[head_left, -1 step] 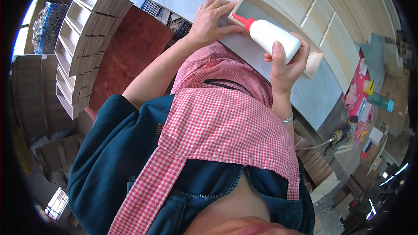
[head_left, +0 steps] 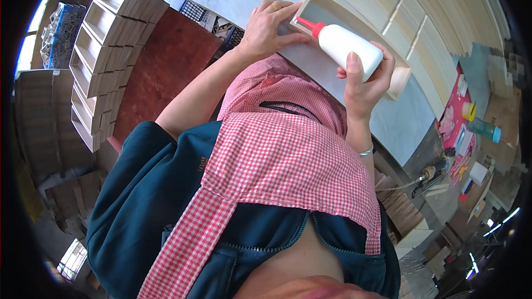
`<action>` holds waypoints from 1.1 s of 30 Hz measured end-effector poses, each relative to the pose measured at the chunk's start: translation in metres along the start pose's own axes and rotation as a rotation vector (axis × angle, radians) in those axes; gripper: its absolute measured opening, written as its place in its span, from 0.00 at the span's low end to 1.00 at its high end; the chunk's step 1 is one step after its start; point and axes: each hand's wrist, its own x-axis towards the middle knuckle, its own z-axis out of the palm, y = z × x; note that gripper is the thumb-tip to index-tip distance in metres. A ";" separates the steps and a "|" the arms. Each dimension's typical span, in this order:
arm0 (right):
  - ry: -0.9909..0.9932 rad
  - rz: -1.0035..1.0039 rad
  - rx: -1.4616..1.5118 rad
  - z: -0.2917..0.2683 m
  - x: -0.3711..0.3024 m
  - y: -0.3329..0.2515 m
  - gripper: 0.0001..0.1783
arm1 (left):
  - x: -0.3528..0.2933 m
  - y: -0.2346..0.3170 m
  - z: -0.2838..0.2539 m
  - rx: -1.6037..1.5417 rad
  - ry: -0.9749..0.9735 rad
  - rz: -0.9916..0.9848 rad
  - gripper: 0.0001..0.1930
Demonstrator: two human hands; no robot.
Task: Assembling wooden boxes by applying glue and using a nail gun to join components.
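A white squeeze bottle [head_left: 346, 47] with a red cap and tapered nozzle lies tilted in my right hand [head_left: 367, 80]. My thumb presses on its near side and the fingers wrap round its base. The nozzle points left, at the near left corner of a rectangular pale wooden frame [head_left: 399, 82] on the table. Whether the tip touches the wood I cannot tell. My left hand [head_left: 266, 30] grips that left end, index finger along the outside and thumb at the near side. The bottle and right hand hide much of the frame's near side.
Long pale wooden strips [head_left: 443, 16] are laid out beyond the frame on the grey tabletop [head_left: 402, 119]. To the left, stacked wooden boxes [head_left: 102, 50] stand on a reddish-brown board [head_left: 166, 55]. A teal bottle [head_left: 485, 129] and small items sit at the far right.
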 end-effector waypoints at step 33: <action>0.244 -0.273 -0.278 -0.036 0.045 0.011 0.29 | 0.000 0.003 -0.004 0.003 -0.002 0.040 0.38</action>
